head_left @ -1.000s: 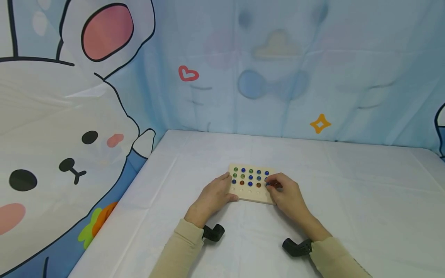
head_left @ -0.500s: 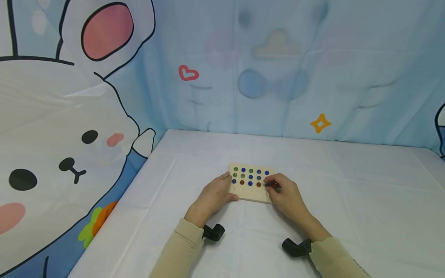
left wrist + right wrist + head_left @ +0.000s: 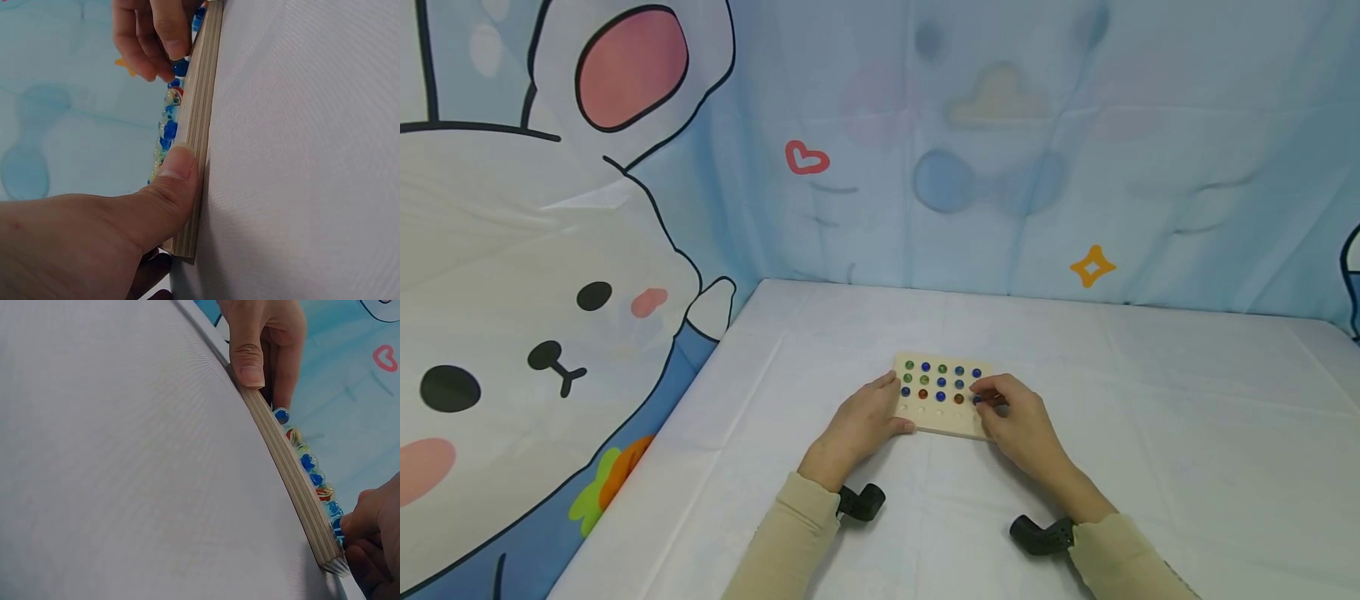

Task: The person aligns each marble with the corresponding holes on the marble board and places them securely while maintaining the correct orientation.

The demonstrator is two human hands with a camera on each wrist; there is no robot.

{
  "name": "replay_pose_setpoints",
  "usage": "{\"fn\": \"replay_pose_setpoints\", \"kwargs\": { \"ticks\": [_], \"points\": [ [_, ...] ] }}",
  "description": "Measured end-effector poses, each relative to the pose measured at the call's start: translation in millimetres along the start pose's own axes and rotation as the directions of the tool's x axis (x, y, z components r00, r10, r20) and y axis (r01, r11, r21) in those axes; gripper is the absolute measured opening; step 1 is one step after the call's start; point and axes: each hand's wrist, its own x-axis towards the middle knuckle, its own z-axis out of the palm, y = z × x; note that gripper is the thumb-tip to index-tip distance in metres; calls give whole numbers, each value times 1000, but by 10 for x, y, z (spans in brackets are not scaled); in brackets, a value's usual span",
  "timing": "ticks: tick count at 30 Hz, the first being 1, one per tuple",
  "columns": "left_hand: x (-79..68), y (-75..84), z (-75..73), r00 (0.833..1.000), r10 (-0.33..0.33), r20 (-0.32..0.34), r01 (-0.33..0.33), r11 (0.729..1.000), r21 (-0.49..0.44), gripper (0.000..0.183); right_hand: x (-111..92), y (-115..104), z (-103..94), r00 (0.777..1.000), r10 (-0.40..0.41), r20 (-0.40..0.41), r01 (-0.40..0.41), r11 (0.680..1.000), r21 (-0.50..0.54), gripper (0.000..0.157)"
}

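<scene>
A pale wooden board lies on the white-covered table, with rows of glass marbles, mostly blue and green with a few red-brown, seated in its hollows. My left hand grips the board's left end, thumb on the near edge and fingers along the side. At the right end of the third row, my right hand pinches a blue marble between thumb and fingertips, low over its hollow. The left wrist view shows the right hand's fingertips right at a blue marble. The nearest row of hollows holds no marbles where it shows.
White cloth covers the table around the board. A blue curtain hangs behind the far edge, and a printed rabbit fills the left side. Each wrist wears a black camera mount.
</scene>
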Motion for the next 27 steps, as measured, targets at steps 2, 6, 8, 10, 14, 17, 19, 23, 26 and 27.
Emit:
{"fn": "replay_pose_setpoints", "kwargs": {
  "ticks": [2, 6, 8, 10, 14, 17, 19, 23, 26, 27],
  "points": [
    [-2, 1, -5, 1000, 1, -2, -1, 1000, -2, 75, 1, -8, -7, 1000, -2, -7, 2, 1000, 3, 27],
    [-1, 0, -4, 1000, 3, -3, -3, 1000, -1, 75, 3, -27, -27, 1000, -7, -15, 7, 1000, 9, 27],
    [1, -2, -1, 1000, 0, -1, 0, 1000, -3, 75, 5, -38, -43, 1000, -8, -14, 8, 1000, 16, 26],
    [2, -2, 3, 1000, 3, -5, -3, 1000, 5, 75, 6, -50, -62, 1000, -6, -12, 6, 1000, 19, 26],
    [7, 1, 9, 1000, 7, -11, -6, 1000, 12, 75, 13, -43, -122, 999, -22, -45, 23, 999, 24, 27],
    [7, 1, 8, 1000, 7, -11, -7, 1000, 9, 75, 16, -13, -171, 996, -37, -82, 38, 999, 12, 28],
    [4, 0, 6, 1000, 6, -9, -6, 1000, 9, 75, 15, 12, -205, 994, -44, -100, 44, 999, 2, 27],
    [2, -2, 4, 1000, 9, -7, -9, 1000, 16, 76, 8, 60, -269, 992, -37, -120, 35, 999, -14, 27],
    [2, -4, 7, 1000, 18, -13, -18, 999, 28, 76, 3, 81, -307, 991, -25, -132, 21, 999, -32, 26],
    [2, -3, 7, 1000, 18, -11, -18, 999, 30, 76, 3, 88, -318, 991, -23, -135, 17, 999, -41, 26]
  ]
}}
